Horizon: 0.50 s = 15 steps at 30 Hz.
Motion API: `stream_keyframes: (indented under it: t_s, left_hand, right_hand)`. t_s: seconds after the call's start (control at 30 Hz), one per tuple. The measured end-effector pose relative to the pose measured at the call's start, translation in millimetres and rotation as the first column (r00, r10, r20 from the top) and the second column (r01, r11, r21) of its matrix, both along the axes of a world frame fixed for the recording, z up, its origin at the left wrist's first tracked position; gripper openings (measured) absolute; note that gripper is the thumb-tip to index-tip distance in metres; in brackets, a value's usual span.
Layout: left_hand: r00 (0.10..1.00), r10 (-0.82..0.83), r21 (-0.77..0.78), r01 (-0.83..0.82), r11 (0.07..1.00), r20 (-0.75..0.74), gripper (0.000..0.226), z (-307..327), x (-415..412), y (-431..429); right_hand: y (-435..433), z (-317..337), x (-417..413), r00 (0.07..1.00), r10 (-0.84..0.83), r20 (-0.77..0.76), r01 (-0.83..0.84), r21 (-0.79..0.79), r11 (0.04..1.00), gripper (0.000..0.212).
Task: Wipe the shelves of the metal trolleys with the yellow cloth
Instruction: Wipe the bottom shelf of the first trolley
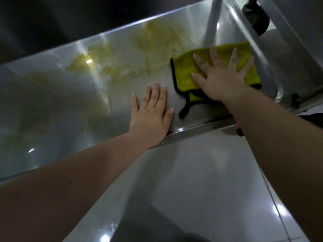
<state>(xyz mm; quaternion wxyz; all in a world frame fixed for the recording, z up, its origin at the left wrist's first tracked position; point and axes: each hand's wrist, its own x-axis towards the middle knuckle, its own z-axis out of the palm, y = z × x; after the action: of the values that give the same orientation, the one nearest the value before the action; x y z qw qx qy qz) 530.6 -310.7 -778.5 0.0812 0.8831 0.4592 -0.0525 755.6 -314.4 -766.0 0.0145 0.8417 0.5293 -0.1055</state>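
A shiny metal trolley shelf [52, 105] fills the upper half of the head view. The yellow cloth [185, 70] with black edging lies flat on the shelf's right part. My right hand [222, 75] presses on the cloth with spread, straight fingers. My left hand [152, 114] rests flat on the bare metal just left of the cloth, near the shelf's front rim [192, 130]. A yellowish smear [108, 67] spreads over the shelf's middle and back.
A raised rim and a metal upright [244, 30] bound the shelf on the right. A dark caster wheel [256, 16] shows at the top right. Glossy pale floor tiles [192, 180] lie below the front rim.
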Motion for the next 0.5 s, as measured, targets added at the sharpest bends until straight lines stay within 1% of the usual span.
stream_keyframes:
  t_s: [0.07,0.13,0.17,0.2,0.23,0.27,0.3,0.37,0.43,0.5]
  left_hand:
    - [0.999,0.000,-0.036,0.001,0.999,0.034,0.062,2.8,-0.7,-0.7]
    - [0.986,0.032,-0.105,-0.015,0.994,0.166,0.060,7.1,-2.3,4.4]
    - [0.967,0.065,-0.111,-0.039,0.993,0.245,0.058,9.6,-5.1,12.4]
    - [0.954,0.092,-0.072,-0.074,0.995,0.284,0.057,12.1,-9.9,24.9]
    - [0.959,0.110,-0.001,-0.114,0.993,0.263,0.057,13.8,-17.9,41.0]
    - [0.971,0.129,0.057,-0.143,0.988,0.202,0.057,14.6,-28.3,58.0]
    - [0.980,0.154,0.075,-0.164,0.984,0.124,0.058,14.5,-40.2,74.6]
    - [0.980,0.198,0.032,-0.197,0.980,-0.013,0.061,10.4,-62.2,97.7]
    - [0.977,0.212,0.005,-0.212,0.977,-0.038,0.060,2.9,-73.2,104.3]
    - [0.978,0.208,0.032,-0.208,0.978,-0.010,0.058,-3.4,-75.7,103.9]
  right_hand:
    - [26.3,3.7,5.6,0.997,-0.074,-0.024,0.072,-0.055,0.996,0.061]
    - [35.1,4.3,-5.1,0.994,-0.106,-0.014,0.104,-0.065,0.992,0.062]
    - [33.2,3.8,-12.8,0.995,-0.096,-0.006,0.095,-0.056,0.994,0.062]
    - [29.2,2.1,-19.7,0.997,-0.076,0.003,0.076,-0.041,0.996,0.062]
    - [25.0,0.4,-24.7,0.998,-0.055,0.014,0.055,-0.025,0.998,0.061]
    - [22.0,-0.5,-26.5,0.999,-0.039,0.018,0.039,-0.016,0.999,0.061]
    - [21.1,0.4,-26.3,0.999,-0.030,0.014,0.030,-0.014,0.999,0.061]
    - [19.5,3.8,-22.8,1.000,-0.020,-0.003,0.020,-0.022,1.000,0.061]
    - [13.9,2.9,-21.4,1.000,0.001,-0.001,-0.001,-0.022,1.000,0.061]
    - [2.5,2.4,-29.7,0.999,0.032,-0.006,-0.032,-0.020,0.999,0.060]
